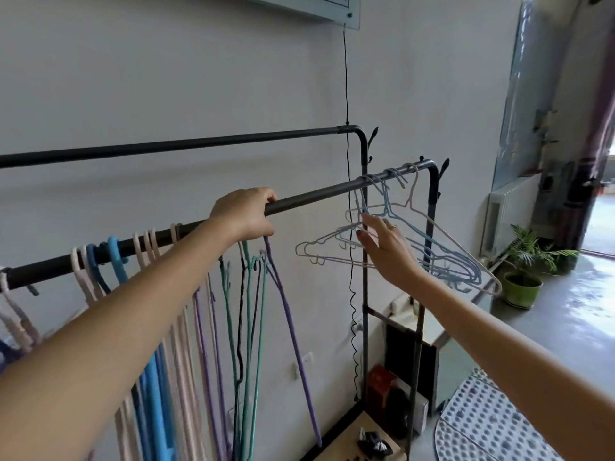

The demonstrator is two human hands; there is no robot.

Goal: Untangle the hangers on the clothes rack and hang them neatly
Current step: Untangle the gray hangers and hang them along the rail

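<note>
The left hand [244, 212] curls over the front rail [316, 194] of the black rack [364, 168], fingers wrapped on top and thumb below, gripping the bar near its middle. Just under that hand hang green, black and purple hangers [263, 294], long and thin, their hooks bunched close together at the hand. Further left along the same rail sit pink and blue hangers [113, 257], crowded against each other. The right hand [382, 251] reaches toward the rail's right end with fingers straight and spread, its fingertips [366, 224] touching a cluster of pale blue wire hangers [442, 257] that hang tilted and overlapped from hooks near the rack's corner; a pink hanger [414, 191] hangs at the far end of that cluster. A ring shows on one finger. A black cord [346, 78] runs down the wall behind the rack. On the floor to the right stands a potted plant [522, 277].
</note>
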